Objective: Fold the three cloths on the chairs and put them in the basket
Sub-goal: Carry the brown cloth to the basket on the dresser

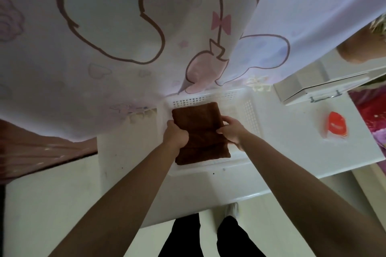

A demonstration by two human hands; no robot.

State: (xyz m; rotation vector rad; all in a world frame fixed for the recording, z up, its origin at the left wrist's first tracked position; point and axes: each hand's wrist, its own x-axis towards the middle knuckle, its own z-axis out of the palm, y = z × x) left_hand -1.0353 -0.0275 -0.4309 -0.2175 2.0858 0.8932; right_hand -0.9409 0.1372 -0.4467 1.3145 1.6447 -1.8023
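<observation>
At the bottom, two legs in black trousers (208, 236) stand on a pale, smooth floor (52, 204). Two bare forearms reach forward over a white table (282, 152) with a glossy, hard top. The left hand (176, 134) is closed on the left edge of a folded brown cloth (200, 131), and the right hand (230, 130) grips its right edge, with the fingers curled over the top. The cloth is thick and soft, like terry, folded into a neat rectangle with layered edges at the near end. It is in a white plastic basket (249, 115), whose walls are perforated with small square holes; I cannot tell if it touches the bottom. To the right on the table lies a small orange packet (337, 124), and beyond it a white box (302, 87) with a metal handle. Behind hangs a thin, pale curtain (104, 37) printed with pink bows and brown outlines
</observation>
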